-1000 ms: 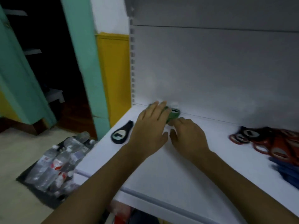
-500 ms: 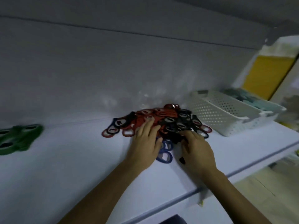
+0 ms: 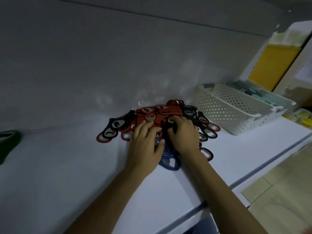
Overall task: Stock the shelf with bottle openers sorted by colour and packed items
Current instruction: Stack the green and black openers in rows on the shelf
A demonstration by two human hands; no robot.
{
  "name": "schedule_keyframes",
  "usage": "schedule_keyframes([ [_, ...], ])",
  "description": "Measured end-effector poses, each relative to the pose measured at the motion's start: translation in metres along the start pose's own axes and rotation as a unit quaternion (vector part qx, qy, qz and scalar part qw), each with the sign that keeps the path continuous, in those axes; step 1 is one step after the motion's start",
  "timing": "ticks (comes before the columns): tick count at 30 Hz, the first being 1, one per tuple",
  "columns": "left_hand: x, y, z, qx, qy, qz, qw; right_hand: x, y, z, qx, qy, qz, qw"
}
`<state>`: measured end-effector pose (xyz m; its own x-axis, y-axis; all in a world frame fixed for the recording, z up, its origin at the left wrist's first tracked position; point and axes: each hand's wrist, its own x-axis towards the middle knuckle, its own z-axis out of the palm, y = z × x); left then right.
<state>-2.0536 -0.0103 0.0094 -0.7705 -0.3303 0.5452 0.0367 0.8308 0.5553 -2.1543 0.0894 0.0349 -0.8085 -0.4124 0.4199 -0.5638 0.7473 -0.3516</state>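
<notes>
On your right stands a white perforated basket (image 3: 224, 108), its walls dotted with round holes, with a grey handle slot at its back left corner. Pale teal things (image 3: 253, 89) lie in its far part, too blurred for you to name. Behind it rises a yellow panel (image 3: 273, 65) set in a white frame. At the far right edge you can make out small yellow objects (image 3: 302, 115), also blurred. At your lower right, beige floor tiles (image 3: 278, 191) show.
</notes>
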Motion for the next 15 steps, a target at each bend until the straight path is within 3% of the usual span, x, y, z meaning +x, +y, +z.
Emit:
schedule_keyframes([
  [6,0.002,-0.001,-0.001,-0.026,0.003,-0.031,0.999,-0.009,0.002,0.007,-0.045,0.062,-0.08,0.994],
  [9,0.004,-0.002,-0.001,-0.089,0.036,-0.085,0.992,-0.009,-0.004,0.002,-0.025,0.108,-0.078,0.991],
  [12,0.005,-0.003,-0.005,-0.193,0.038,-0.13,0.972,-0.011,-0.016,-0.007,0.106,0.176,-0.083,0.975],
  [15,0.004,0.0,-0.009,-0.32,0.05,-0.161,0.932,-0.017,-0.042,-0.009,0.223,0.084,-0.22,0.946],
])
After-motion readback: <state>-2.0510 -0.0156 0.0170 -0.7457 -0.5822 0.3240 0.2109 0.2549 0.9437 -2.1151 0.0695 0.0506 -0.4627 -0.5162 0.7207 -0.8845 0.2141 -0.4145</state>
